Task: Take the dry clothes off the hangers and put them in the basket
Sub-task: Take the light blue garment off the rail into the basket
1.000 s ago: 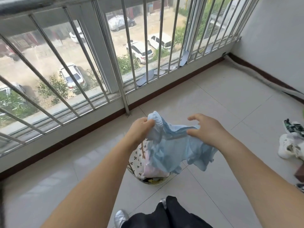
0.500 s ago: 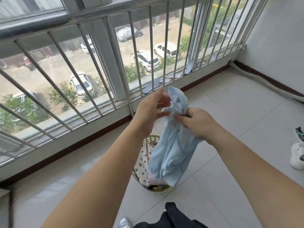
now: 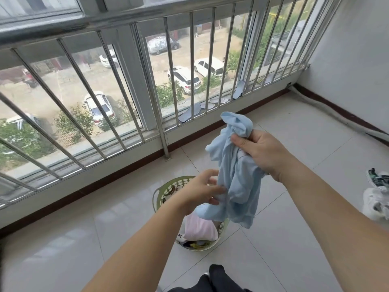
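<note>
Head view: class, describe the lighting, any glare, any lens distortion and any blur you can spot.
Head view: soft daylight enters through the railing; pale glare sheens the floor tiles; the wide lens bows the bars outward; the left hand is slightly motion-blurred beside the blue garment, while the right hand looks sharper.

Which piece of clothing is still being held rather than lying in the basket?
The light blue garment: the right hand grips its top and the left hand pinches it lower down. The pink garment already lies in the green basket.

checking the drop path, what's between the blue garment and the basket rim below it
In the head view only the left hand, gripping the blue garment; its hem hangs over the basket.
</note>
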